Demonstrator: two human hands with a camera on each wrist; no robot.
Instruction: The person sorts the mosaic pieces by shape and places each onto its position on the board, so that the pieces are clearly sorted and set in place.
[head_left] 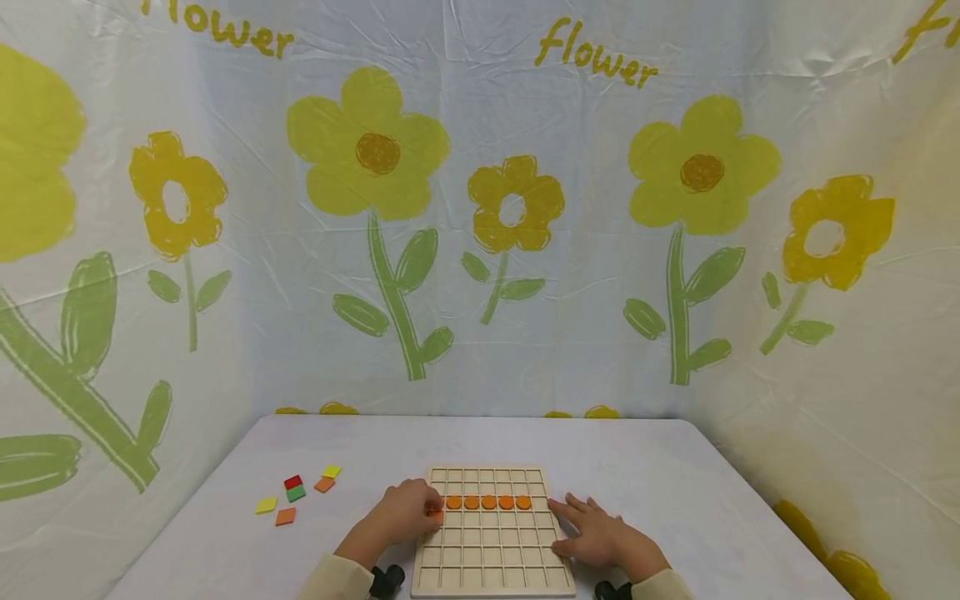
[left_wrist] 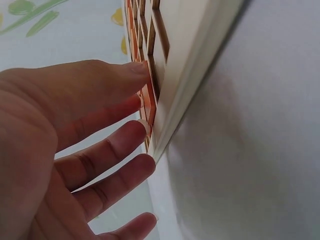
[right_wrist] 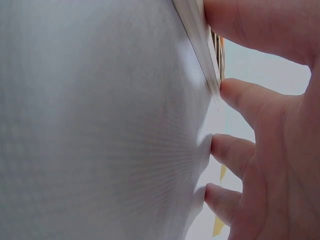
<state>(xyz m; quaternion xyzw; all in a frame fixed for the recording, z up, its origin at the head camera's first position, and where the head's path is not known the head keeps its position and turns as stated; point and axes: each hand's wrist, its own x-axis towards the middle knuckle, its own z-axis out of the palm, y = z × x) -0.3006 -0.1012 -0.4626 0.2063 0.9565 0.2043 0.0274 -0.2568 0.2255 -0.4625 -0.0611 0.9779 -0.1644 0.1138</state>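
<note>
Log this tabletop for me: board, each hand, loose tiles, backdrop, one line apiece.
Board: wooden grid holding one row of five orange discs
Left hand: thumb and fingers on an orange tile at the board's left edge
Right hand: spread fingers, thumb and index finger at the board's right edge
Loose tiles: six, left of the board
Backdrop: white cloth printed with yellow flowers

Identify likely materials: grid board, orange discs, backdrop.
Grid board: probably wood, matte; pale tan, bare-looking edges.
Orange discs: smooth-looking painted wood or plastic, unclear which; solid, even colour.
Backdrop: thin fabric or plastic sheet, slight sheen; creases catch light.
</note>
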